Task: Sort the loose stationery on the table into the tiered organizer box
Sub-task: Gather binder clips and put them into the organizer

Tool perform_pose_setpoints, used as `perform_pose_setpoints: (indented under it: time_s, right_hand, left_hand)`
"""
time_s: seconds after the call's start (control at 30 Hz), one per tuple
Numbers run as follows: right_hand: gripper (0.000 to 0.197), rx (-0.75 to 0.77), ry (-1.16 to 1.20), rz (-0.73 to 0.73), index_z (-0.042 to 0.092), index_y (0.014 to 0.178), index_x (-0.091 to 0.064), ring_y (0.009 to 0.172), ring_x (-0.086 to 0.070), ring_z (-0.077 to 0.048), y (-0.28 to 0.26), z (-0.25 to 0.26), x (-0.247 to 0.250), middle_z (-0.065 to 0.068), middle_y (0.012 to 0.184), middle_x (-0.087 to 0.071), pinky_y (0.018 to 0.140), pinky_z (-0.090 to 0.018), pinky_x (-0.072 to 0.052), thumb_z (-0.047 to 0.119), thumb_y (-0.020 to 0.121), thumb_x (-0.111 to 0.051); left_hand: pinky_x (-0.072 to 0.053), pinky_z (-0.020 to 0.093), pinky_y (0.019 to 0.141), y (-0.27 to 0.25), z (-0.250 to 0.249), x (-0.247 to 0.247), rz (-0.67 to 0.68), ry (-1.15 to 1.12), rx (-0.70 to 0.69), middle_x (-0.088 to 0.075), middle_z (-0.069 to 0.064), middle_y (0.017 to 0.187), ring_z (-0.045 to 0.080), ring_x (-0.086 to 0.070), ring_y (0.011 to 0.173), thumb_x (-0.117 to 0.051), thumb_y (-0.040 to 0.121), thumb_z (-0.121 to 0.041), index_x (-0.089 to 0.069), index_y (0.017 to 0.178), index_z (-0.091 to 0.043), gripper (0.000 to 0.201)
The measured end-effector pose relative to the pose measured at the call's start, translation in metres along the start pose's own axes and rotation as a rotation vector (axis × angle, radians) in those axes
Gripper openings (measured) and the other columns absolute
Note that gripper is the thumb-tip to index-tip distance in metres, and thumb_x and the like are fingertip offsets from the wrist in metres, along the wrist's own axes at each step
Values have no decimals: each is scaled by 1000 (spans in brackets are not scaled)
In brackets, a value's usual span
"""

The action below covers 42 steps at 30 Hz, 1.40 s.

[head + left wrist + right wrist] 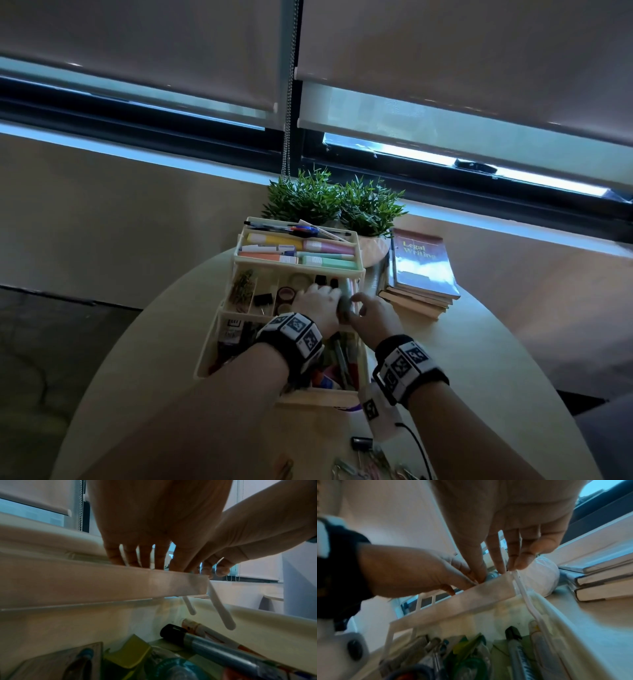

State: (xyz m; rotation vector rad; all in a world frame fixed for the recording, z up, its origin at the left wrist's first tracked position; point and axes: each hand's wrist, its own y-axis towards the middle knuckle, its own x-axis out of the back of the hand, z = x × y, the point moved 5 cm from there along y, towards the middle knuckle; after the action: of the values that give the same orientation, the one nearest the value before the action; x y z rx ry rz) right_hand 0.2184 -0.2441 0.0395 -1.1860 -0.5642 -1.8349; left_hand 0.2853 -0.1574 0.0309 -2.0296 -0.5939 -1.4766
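The cream tiered organizer box (239,248) stands open on the table, with highlighters and pens in its top tier. Both hands meet over the right end of the middle tier (102,586). My left hand (323,296) pinches a grey cylindrical marker (344,303) there; in the right wrist view its fingers (471,577) hold the marker's end (491,576) just behind the tier wall (471,601). My right hand (361,306) has straight fingers (496,557) reaching down to the same marker and the tier's rim. The marker's far end is hidden.
Clips, tape rolls and small items fill the middle tier's other compartments. The bottom tier holds markers (223,651) and glue. A black binder clip (361,443) and loose paper clips (356,469) lie near the table's front edge. Stacked books (424,270) and potted plants (329,202) stand behind and to the right.
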Motion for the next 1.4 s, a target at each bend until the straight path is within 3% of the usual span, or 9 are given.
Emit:
perform_pose_setpoints:
  time_s: [0.13, 0.37, 0.53, 0.7, 0.93, 1.1, 1.17, 1.3, 1.4]
  right_hand:
    - [32, -20, -98, -7, 7, 106, -61, 93, -62, -25, 4, 4, -3, -12, 103, -65, 68, -23, -39, 33, 90, -50]
    - [30, -160, -26, -9, 4, 88, -66, 74, -53, -23, 8, 0, 2, -9, 82, -58, 64, -25, -37, 31, 83, -55]
    - [25, -113, 40, -9, 10, 106, -59, 97, -61, -28, 3, 5, 3, -12, 99, -64, 70, -24, -37, 26, 88, -52]
    - [35, -43, 29, 19, 16, 126, -52, 103, -61, -28, 1, 13, 1, -15, 111, -65, 77, -25, -43, 19, 92, -46]
    - [30, -212, 149, 14, 7, 107, -59, 99, -59, -26, 8, 9, 2, -12, 110, -63, 80, -29, -46, 23, 82, -59]
    - [33, -232, 143, -41, 9, 103, -59, 85, -54, -20, -1, 2, 8, -8, 105, -62, 66, -24, -40, 29, 78, -65]
    - [34, -203, 81, -58, 10, 103, -57, 80, -50, -18, -6, 2, 10, -8, 103, -63, 58, -23, -35, 32, 79, -65]
    - [33, -159, 28, -90, 10, 103, -56, 93, -61, -26, -10, 4, 11, -11, 105, -66, 66, -23, -33, 33, 80, -63]
    - [33, -122, -7, -94, 9, 103, -55, 98, -62, -30, -11, 6, 15, -14, 105, -67, 67, -25, -34, 33, 81, -61]
  left_hand:
    - [-37, 42, 98, 5, 2, 2, -60, 2, 126, -52, 11, 125, 29, -45, 120, -52, 86, -43, -48, 118, -11, 46]
    - [-45, 32, 69, 12, 4, 10, -20, -131, 221, -65, 12, 106, 29, -62, 99, -58, 85, -28, -59, 99, -5, 28]
    - [-43, 29, 61, 14, 7, 6, -36, -206, 240, -68, 10, 92, 28, -66, 89, -64, 79, -36, -52, 68, -9, 32]
    - [-44, 31, 66, 14, 5, 4, -45, -142, 234, -68, 9, 99, 28, -65, 94, -57, 86, -29, -62, 90, -7, 23]
    - [-44, 31, 66, 12, 7, 4, -22, -157, 228, -67, 11, 100, 29, -64, 94, -55, 87, -25, -61, 88, -6, 20]
    - [-43, 29, 63, 9, 9, 3, -32, -168, 229, -66, 10, 97, 28, -63, 92, -57, 84, -44, -55, 83, -8, 36]
    - [-43, 30, 64, 9, 10, 3, -69, -161, 220, -65, 9, 99, 28, -63, 94, -58, 83, -45, -54, 92, -8, 38]
    - [-46, 38, 79, 9, -4, -1, -209, -68, -4, -58, 10, 113, 28, -56, 107, -52, 87, -24, -46, 115, -12, 31]
    - [-42, 37, 91, 10, -9, -6, -179, -15, -177, -50, 9, 120, 27, -46, 111, -49, 90, -21, -50, 121, -16, 31]
